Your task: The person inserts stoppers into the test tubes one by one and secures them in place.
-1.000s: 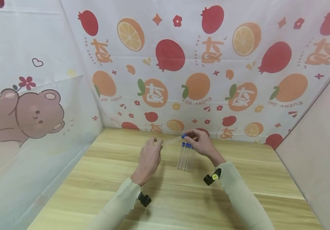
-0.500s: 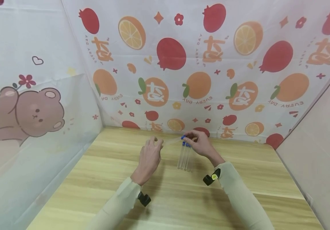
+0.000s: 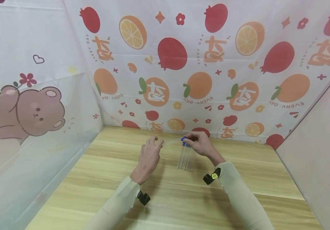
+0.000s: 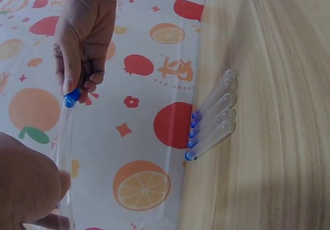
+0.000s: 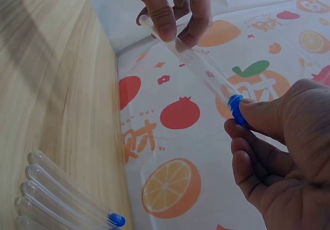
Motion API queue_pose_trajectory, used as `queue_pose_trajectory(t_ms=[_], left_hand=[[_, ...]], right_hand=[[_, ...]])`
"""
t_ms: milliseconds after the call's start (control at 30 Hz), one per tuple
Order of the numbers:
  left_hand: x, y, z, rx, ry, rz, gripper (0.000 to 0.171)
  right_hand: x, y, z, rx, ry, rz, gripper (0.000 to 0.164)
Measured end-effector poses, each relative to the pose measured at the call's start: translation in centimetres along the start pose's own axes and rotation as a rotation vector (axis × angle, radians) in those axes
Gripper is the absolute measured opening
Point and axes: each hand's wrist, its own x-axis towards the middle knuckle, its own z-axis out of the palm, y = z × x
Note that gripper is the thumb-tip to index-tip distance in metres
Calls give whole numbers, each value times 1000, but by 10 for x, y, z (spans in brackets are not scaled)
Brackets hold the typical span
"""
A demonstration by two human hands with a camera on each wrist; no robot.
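Observation:
Between my two hands hangs a clear test tube [image 5: 198, 67], slanted in the right wrist view, with a blue cap [image 5: 237, 110] at its mouth. My left hand [image 3: 148, 158] pinches the rounded end between thumb and fingers. At the other end, the thumb and index finger of my right hand [image 3: 201, 143] pinch the cap. How far the cap sits on the tube cannot be made out. Several more blue-capped test tubes [image 4: 216, 109] lie side by side on the table, just below the right hand in the head view.
The wood-grain table [image 3: 165, 204] meets a fruit-printed cloth [image 3: 170, 54] at the back. A bear-printed cloth [image 3: 38, 111] stands on the left and a pale panel [image 3: 320, 137] on the right. Each wrist wears a black camera mount [image 3: 208, 179].
The right hand and capped end of the held tube have dipped slightly towards the row of tubes. Its fingers have shifted a little around the cap. The left hand keeps its hold.

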Motion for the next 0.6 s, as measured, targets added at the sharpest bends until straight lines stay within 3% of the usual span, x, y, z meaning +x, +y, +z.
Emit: queue_pose_trajectory(t_ms=[367, 600], left_hand=[[0, 1, 0, 10, 19, 13, 11], [-5, 1, 1, -34, 28, 22, 18]], right_hand=[[0, -3, 1, 4, 5, 7, 12], [-1, -3, 2, 34, 0, -19, 14]])
